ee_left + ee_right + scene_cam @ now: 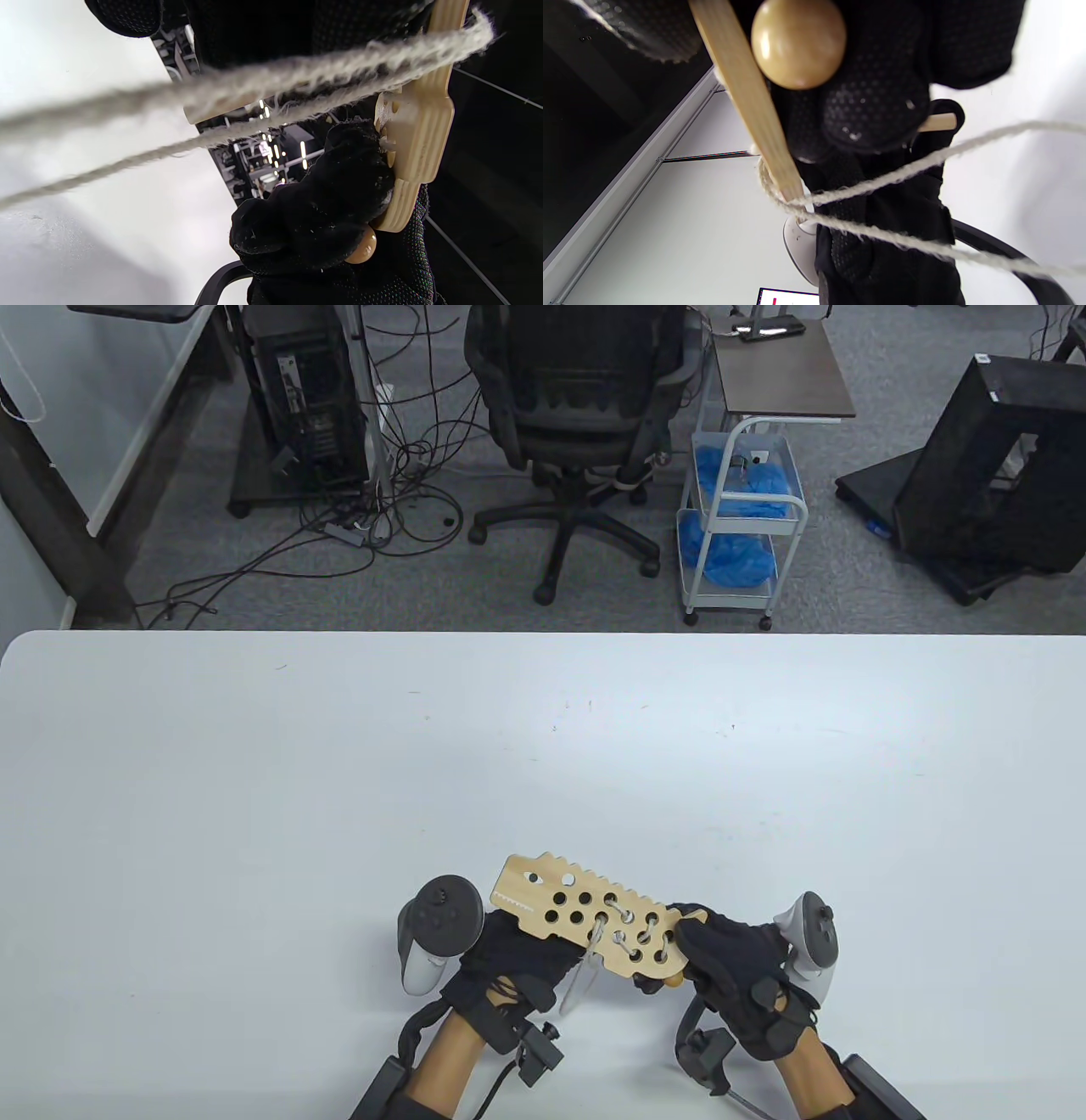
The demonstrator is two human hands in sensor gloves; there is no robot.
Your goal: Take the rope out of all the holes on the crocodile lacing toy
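Holding the pale wooden crocodile lacing board (590, 923) off the white table (254, 780) between both my gloved hands, near the table's front edge.

My right hand (736, 963) curls its fingers over the board's right end, and in the right wrist view a round wooden bead (798, 42) sits against my fingertips (878, 110) beside the board's thin edge. My left hand (509, 963) is under the board's lower edge; its fingers are hidden there, so I cannot tell whether they pinch anything. The grey-white twisted rope (632, 937) criss-crosses the holes at the board's right part, and a loop hangs from the lower edge between my hands. The left-hand holes show bare. Beyond the board the tabletop lies wide to its far edge, then grey carpet with a black office chair (577, 415).
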